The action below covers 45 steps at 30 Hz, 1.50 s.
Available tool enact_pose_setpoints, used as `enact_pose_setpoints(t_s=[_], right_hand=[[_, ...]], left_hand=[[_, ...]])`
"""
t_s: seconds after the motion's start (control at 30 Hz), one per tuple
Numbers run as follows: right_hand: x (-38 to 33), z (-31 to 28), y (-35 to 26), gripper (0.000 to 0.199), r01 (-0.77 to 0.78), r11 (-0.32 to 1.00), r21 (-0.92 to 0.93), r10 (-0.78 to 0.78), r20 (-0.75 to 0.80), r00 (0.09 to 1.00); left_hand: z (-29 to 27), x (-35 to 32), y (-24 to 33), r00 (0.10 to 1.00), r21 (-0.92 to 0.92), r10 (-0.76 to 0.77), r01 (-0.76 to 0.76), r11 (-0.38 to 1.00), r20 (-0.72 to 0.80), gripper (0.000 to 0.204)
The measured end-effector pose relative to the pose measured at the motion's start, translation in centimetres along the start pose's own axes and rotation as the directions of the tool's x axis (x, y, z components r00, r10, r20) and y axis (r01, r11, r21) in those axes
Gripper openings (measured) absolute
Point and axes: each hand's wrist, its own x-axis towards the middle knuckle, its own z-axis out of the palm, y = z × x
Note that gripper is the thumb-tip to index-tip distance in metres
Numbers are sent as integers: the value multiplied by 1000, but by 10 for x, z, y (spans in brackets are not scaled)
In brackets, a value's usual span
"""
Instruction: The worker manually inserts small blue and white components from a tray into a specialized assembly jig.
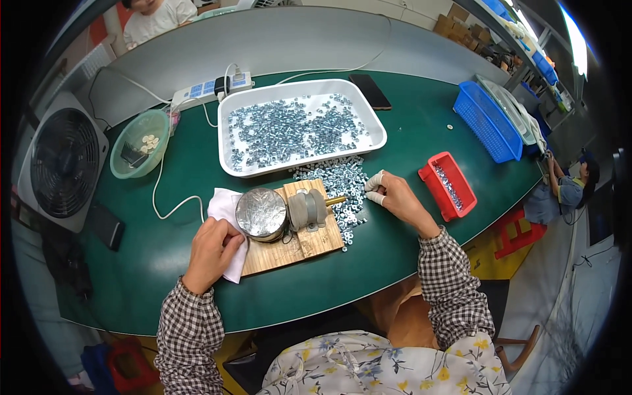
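Note:
A wooden board carries a small motor-like device: a round drum with a foil-like silver top, a grey wrapped body and a thin brass rod pointing right. My left hand is closed at the drum's left, its curled fingers on a folded white cloth. Just right of the rod's tip is my right hand, pale covers on its thumb and index finger, which are drawn together in a pinch. Anything between them is too small to make out. Small silver metal nuts lie heaped beneath and beyond the rod.
Behind the board stands a white tray of similar small metal pieces. A red bin with more pieces is at right, a blue basket farther back. Left are a green bowl, a fan and a power strip. Other people sit nearby.

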Motion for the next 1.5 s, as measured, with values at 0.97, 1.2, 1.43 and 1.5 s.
enact_pose_setpoints(t_s=[0.97,1.2,1.43,1.5], right_hand=[[1,20,-13,9,-103,659,745,53,91,994],[-6,22,-23,9,54,794,606,-56,-15,998],[-6,19,-20,9,167,878,449,-152,-68,986],[-5,22,-18,8,176,845,505,-153,-88,984]], left_hand=[[8,1,-5,996,159,83,-75,984,-44,16],[10,-3,-5,998,85,55,-51,995,-44,16],[6,-4,-5,999,32,38,-36,999,-36,13],[4,-6,-6,999,7,51,-51,999,-2,12]])
